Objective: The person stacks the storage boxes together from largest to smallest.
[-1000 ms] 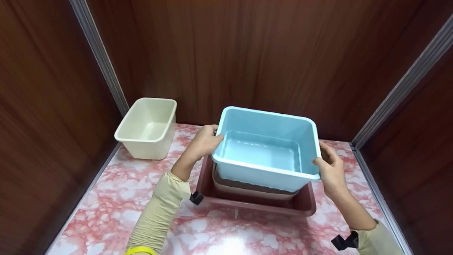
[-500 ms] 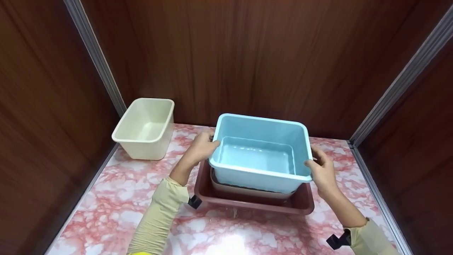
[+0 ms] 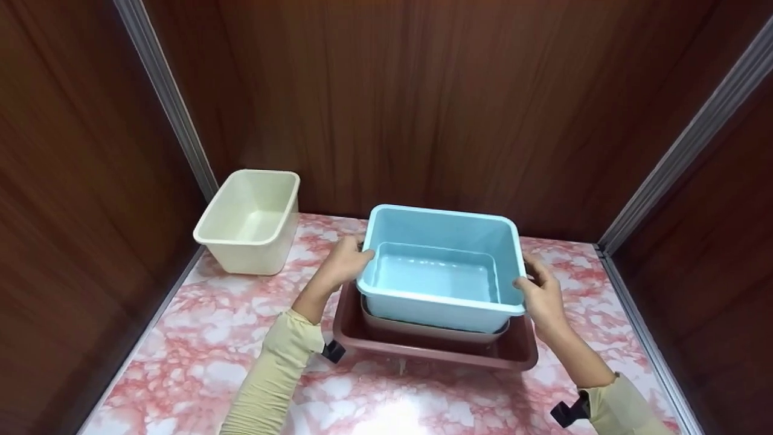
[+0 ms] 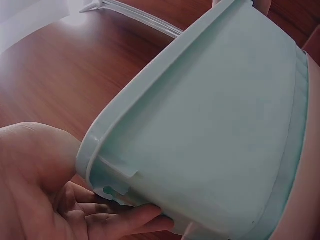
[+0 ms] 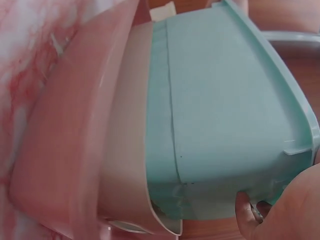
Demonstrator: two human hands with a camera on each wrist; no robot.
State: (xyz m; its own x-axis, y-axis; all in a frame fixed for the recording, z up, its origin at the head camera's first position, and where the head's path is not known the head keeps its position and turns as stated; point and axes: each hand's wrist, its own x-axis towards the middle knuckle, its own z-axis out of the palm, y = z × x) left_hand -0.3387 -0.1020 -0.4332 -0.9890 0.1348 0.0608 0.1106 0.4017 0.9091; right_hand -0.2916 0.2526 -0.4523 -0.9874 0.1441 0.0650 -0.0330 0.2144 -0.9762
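A light blue plastic basin (image 3: 435, 281) is held by its two short ends in the head view. My left hand (image 3: 345, 261) grips the left rim, thumb over the top and fingers underneath. On the opposite end my right hand (image 3: 542, 299) grips the rim the same way. The blue basin's lower part sits inside a beige-brown basin (image 3: 432, 329), which stands in a larger dark red basin (image 3: 435, 355). In the right wrist view the beige basin (image 5: 125, 130) wraps the blue basin's bottom. In the left wrist view fingers (image 4: 125, 220) curl beneath the blue rim.
A cream basin (image 3: 247, 220) stands alone at the back left, near the corner. Dark wood-grain panels (image 3: 374, 103) rise at the back and both sides. The tabletop (image 3: 199, 338) has a red and white marbled pattern.
Both hands have lowered the blue basin and brought it slightly left, so it sits deeper in the beige basin. The cream and dark red basins stay where they were.
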